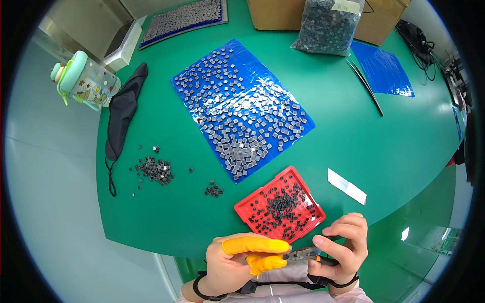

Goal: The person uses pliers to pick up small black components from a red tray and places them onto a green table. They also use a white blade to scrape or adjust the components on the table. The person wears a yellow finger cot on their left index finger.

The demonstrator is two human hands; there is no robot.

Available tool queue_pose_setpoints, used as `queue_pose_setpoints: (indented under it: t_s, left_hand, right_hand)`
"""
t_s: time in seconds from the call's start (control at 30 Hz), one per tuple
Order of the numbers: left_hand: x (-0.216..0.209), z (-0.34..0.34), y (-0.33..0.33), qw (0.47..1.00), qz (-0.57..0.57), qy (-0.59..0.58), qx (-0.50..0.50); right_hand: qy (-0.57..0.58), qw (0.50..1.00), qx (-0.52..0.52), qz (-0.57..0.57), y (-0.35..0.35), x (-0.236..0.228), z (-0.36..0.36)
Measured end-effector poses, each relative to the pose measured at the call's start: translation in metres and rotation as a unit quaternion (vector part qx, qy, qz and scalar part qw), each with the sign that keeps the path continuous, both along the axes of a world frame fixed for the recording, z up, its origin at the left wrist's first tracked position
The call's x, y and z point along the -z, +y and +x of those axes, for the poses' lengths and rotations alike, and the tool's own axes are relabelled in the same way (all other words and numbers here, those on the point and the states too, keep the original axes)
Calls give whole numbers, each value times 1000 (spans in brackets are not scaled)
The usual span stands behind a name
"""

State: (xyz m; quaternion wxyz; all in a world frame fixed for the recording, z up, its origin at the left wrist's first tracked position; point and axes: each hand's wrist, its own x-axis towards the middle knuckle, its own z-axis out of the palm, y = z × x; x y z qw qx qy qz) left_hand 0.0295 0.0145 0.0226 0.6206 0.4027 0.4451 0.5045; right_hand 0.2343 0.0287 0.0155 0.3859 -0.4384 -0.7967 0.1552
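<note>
My left hand (225,265) wears yellow finger cots (255,246) on its thumb and finger. Pinched between them is a small black part (286,256), held at the jaws of small pliers (301,253). The grip of my right hand (348,245) is around the pliers' dark, orange-marked handles. Just beyond both hands lies a shallow red tray (246,206), tilted in view, with many small black ring-like pieces (284,205) heaped in its middle and scattered around. Whether the jaws bite on the black part is too small to tell.
On the green table (323,146), a blue sheet (252,61) carries many small square pieces. Dark bits form a pile (155,170) at left and a smaller cluster (214,190). Tweezers (366,88), a white strip (347,186), a filled bag (328,28), a black mask (124,113) and a bottle (91,81) lie around.
</note>
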Motion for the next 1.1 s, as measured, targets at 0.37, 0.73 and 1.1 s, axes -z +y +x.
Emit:
queue_pose_setpoints:
  t_s: [0.37,0.73,1.1]
  left_hand:
    - [25,7,-8,990,106,-73,62]
    - [25,-4,-10,982,91,48,157]
    - [14,-5,-5,993,-71,-87,36]
  right_hand:
    - [-5,999,-33,12,0,4,-2]
    - [-3,1000,-30,6,3,3,-4]
    - [14,1000,20,-17,4,6,-4]
